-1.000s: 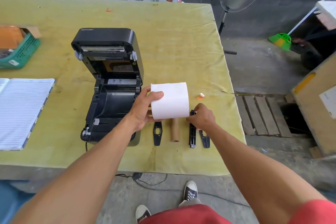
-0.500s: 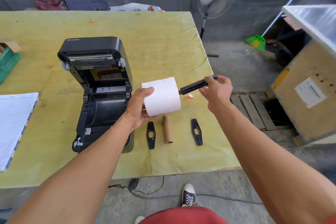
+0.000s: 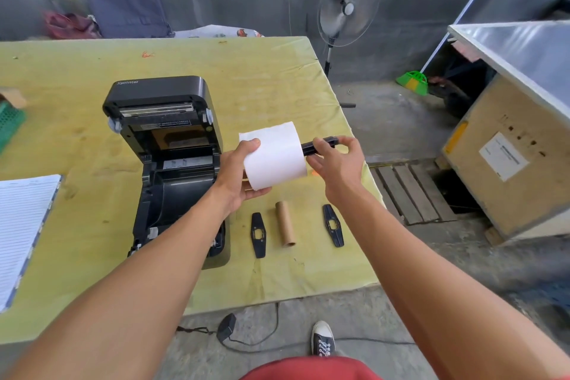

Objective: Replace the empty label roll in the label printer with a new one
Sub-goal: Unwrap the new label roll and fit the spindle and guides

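Fingers of left hand [image 3: 236, 176] curl round label roll [image 3: 275, 157]; right hand [image 3: 339, 164] pinches black spindle [image 3: 320, 144] at roll's right end, over counter [image 3: 262, 77] near its right edge.

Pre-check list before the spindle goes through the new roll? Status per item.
1. Label printer lid up: ok.
2. Left hand grips the label roll: ok.
3. Right hand holds the spindle at the roll's right end: ok.
4. Spindle tip seated in the roll's core: cannot tell, the roll hides it.
5. Empty cardboard core out of the printer, lying on the table: ok.
6. Left end guide and right end guide lie flat either side of that core, not yet fitted: ok.
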`<state>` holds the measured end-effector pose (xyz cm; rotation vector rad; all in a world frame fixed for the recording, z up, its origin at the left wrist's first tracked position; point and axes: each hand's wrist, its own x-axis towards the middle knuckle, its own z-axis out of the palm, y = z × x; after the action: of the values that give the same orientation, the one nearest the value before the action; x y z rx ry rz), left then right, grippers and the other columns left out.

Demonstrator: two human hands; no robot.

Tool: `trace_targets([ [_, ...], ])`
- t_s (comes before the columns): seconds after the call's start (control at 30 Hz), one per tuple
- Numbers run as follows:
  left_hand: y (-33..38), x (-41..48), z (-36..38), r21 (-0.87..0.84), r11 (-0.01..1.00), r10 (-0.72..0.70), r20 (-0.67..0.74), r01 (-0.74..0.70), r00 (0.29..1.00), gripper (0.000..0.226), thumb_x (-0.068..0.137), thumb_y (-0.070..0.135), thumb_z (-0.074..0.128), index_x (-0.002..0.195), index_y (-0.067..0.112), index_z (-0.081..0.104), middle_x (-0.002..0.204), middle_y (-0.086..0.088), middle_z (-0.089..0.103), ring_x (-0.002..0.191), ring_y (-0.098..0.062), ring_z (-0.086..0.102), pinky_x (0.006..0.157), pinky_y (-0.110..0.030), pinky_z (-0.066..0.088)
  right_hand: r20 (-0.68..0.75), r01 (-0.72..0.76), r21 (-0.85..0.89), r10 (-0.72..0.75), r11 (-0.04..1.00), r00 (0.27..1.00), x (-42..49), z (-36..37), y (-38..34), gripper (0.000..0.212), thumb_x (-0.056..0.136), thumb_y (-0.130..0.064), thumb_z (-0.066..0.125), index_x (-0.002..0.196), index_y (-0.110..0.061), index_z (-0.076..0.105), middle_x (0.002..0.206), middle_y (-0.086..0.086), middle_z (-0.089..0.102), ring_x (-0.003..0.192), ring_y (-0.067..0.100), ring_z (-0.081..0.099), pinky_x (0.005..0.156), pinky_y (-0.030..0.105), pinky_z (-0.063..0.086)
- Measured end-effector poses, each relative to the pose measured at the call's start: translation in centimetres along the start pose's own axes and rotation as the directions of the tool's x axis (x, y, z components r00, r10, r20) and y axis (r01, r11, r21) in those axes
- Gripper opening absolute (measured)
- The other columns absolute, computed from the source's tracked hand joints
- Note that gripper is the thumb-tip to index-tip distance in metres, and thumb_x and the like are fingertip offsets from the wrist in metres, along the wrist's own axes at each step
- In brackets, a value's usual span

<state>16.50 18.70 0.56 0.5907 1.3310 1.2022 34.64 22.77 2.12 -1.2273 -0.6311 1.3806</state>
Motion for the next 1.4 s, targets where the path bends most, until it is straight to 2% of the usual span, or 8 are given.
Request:
trace_targets([
  [0.13,0.4,0.0,-0.2,0.027,1.000,0.005,0.012,-0.005,1.000,0.054,0.063,0.056,0.071,0.107,0.025,0.065,0.106,-0.013,0.070,0.092,-0.031,0.070,0.069,-0.040,0.061,0.070,0.044,-0.149,-0.034,0.988,0.997,-0.2,-0.1,0.6,0.014,0.089,-0.015,0.073,0.097,-0.010,0.063,0.087,0.018,0.075,0.067,0.022,0.070,0.077,0.037,0.064],
  [0.27,0.5,0.0,-0.3,0.052,0.999,0.007,0.000,-0.007,1.000,0.045,0.068,0.055,0.070,0.102,0.025,0.067,0.101,-0.011,0.071,0.091,-0.030,0.070,0.070,-0.040,0.061,0.144,0.105,-0.269,-0.068,0.958,0.987,0.0,-0.8,1.1,0.016,0.092,-0.015,0.070,0.102,-0.003,0.071,0.093,0.018,0.075,0.075,0.019,0.067,0.073,0.029,0.062],
  [0.63,-0.7,-0.2,0.0,0.063,0.998,0.003,-0.020,-0.002,1.000,0.047,0.068,0.054,0.072,0.103,0.024,0.067,0.101,-0.010,0.070,0.092,-0.031,0.069,0.063,-0.037,0.060,0.228,0.072,-0.297,-0.003,0.952,0.974,0.4,-1.9,2.1,0.008,0.094,-0.009,0.066,0.098,-0.004,0.072,0.092,0.018,0.073,0.081,0.024,0.068,0.086,0.043,0.061],
  [0.9,-1.6,0.0,0.4,0.052,0.999,-0.011,-0.045,0.013,0.999,0.055,0.061,0.056,0.075,0.105,0.024,0.066,0.105,-0.012,0.070,0.095,-0.033,0.069,0.066,-0.039,0.061,0.268,0.039,-0.290,0.042,0.956,0.962,1.0,-2.7,2.1,0.023,0.096,-0.017,0.066,0.106,0.003,0.071,0.090,0.015,0.072,0.081,0.023,0.066,0.085,0.037,0.061],
  [1.03,-1.9,0.2,0.3,0.043,0.999,-0.020,-0.054,0.023,0.998,0.053,0.060,0.054,0.076,0.103,0.023,0.067,0.102,-0.011,0.070,0.094,-0.033,0.069,0.066,-0.041,0.061,0.212,-0.038,-0.277,0.100,0.960,0.972,1.9,-3.5,2.8,0.035,0.098,-0.037,0.061,0.100,-0.002,0.069,0.079,0.011,0.068,0.068,0.020,0.065,0.066,0.028,0.061],
  [1.1,-2.0,0.5,0.1,0.032,0.999,-0.019,-0.054,0.021,0.998,0.047,0.065,0.052,0.076,0.102,0.024,0.067,0.099,-0.010,0.071,0.092,-0.033,0.069,0.066,-0.042,0.061,0.102,-0.013,-0.499,0.074,0.866,0.992,2.8,-4.4,3.8,0.039,0.098,-0.038,0.060,0.094,0.000,0.068,0.076,0.013,0.067,0.064,0.024,0.063,0.067,0.035,0.060],
  [1.23,-1.7,1.0,0.1,0.034,0.999,-0.015,-0.051,0.017,0.999,0.046,0.065,0.051,0.076,0.101,0.024,0.068,0.097,-0.009,0.071,0.091,-0.031,0.070,0.066,-0.042,0.061,0.071,0.047,-0.976,0.106,0.212,0.992,3.8,-7.7,6.0,0.023,0.089,-0.026,0.063,0.082,-0.006,0.053,0.085,0.011,0.062,0.069,0.029,0.055,0.054,0.031,0.041],
  [1.4,-1.2,1.7,0.4,0.035,0.999,-0.015,-0.050,0.017,0.999,0.052,0.057,0.053,0.077,0.099,0.024,0.069,0.095,-0.008,0.072,0.089,-0.030,0.070,0.066,-0.041,0.061,0.071,0.065,-0.997,0.237,0.034,0.969,4.0,-9.0,7.8,0.045,0.079,-0.029,0.078,0.097,-0.011,0.041,0.090,0.007,0.051,0.082,0.028,0.053,0.064,0.034,0.041],
])
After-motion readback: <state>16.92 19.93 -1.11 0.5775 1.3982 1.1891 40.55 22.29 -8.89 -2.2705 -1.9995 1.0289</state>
